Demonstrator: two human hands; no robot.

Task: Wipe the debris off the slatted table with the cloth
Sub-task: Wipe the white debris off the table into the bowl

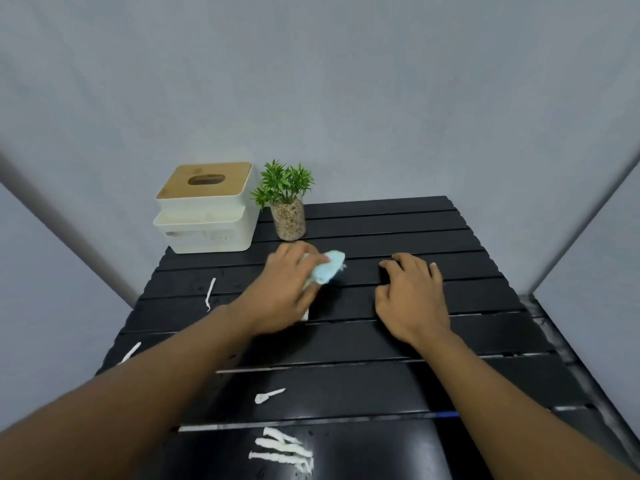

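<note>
A black slatted table [415, 341] fills the lower half of the head view. My left hand [287, 292] presses a light blue cloth [329, 270] onto the slats near the table's middle, fingers closed over it. My right hand [412, 299] rests flat on the table to the right of the cloth, fingers apart and holding nothing. White twisted paper scraps lie on the slats: one at the left [210, 293], one by the left edge [131, 352], one near the front [268, 396], and a cluster at the front edge [282, 450].
A white tissue box with a wooden lid [207, 209] stands at the table's back left corner. A small green plant in a pebble-filled glass [285, 202] stands right beside it, just behind my left hand. Grey walls surround the table.
</note>
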